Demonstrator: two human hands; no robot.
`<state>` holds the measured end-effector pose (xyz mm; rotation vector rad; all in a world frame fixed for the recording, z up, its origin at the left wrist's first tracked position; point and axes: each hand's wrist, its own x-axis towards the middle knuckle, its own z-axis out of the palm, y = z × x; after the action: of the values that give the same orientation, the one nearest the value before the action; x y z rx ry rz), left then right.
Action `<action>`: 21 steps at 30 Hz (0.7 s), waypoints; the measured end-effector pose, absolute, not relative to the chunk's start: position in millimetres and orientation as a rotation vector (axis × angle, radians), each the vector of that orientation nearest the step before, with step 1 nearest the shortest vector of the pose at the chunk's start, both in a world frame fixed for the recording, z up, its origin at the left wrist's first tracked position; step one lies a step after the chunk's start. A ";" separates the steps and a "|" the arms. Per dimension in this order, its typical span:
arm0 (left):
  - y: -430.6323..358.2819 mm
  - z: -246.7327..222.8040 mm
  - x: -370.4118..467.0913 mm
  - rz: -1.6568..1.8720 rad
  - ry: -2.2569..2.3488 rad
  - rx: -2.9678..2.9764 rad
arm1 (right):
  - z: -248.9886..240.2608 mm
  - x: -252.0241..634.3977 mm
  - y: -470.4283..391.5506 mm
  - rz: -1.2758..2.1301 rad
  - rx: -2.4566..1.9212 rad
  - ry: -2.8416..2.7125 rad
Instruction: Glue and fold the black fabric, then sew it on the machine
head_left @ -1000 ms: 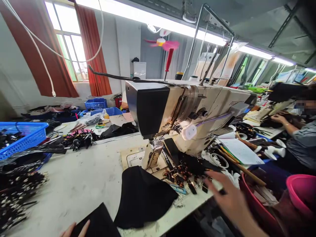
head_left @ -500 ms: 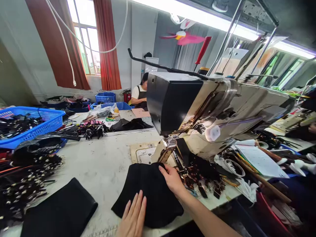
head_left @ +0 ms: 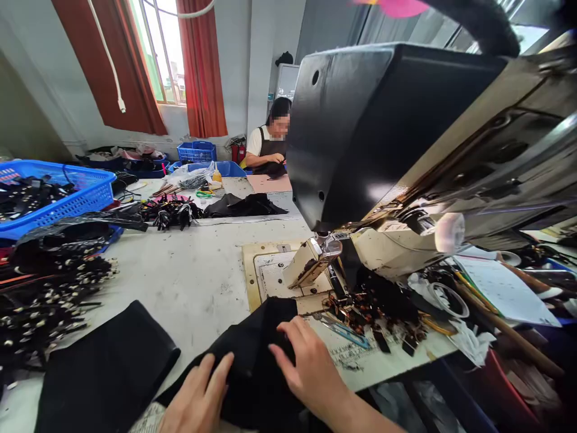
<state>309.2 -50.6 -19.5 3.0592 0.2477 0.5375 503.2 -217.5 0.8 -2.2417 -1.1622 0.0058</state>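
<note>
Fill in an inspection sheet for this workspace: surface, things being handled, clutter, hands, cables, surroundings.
Surface: pale worktable, with dark specks and smudges.
Things handled: a black piece lies in front of the sewing machine; a second black piece lies to its left, untouched.
Clutter: small dark scraps and a light-blue tool right of the black piece; filled blue basket at far left.
Hands: left hand and right hand both rest on the black piece.
Cables: white cable hangs by the curtains, lower end free.
Surroundings: red curtains at a window; another person sits beyond the table.
</note>
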 end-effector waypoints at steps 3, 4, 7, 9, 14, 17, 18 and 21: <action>-33.9 -20.1 324.3 0.513 0.592 2.849 | -1.8 495.4 -212.7 0.250 -2.288 -1.112; -27.6 -20.4 327.2 0.488 0.683 2.817 | -2.6 498.9 -211.5 0.329 -2.263 -1.041; -11.1 -14.3 332.3 0.342 0.915 2.735 | -3.0 520.6 -214.4 0.568 -2.106 -0.797; -5.0 -3.2 337.2 0.177 1.027 2.667 | -3.0 535.5 -221.6 0.672 -2.024 -0.686; 1.5 20.8 372.9 0.102 0.983 2.619 | -0.5 549.1 -234.9 0.781 -1.836 -0.554; 14.5 19.3 399.1 0.053 0.934 2.386 | 10.8 552.6 -234.4 0.860 -1.662 -0.511; 20.8 18.0 404.8 0.026 0.940 2.316 | 15.5 555.1 -234.4 0.894 -1.590 -0.480; 39.8 18.1 409.0 0.005 0.898 2.123 | 24.9 564.3 -238.4 0.965 -1.485 -0.289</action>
<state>409.0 39.8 18.1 2.1234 0.8984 0.0048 564.3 -238.4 24.9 -1.4855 -0.2892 0.9652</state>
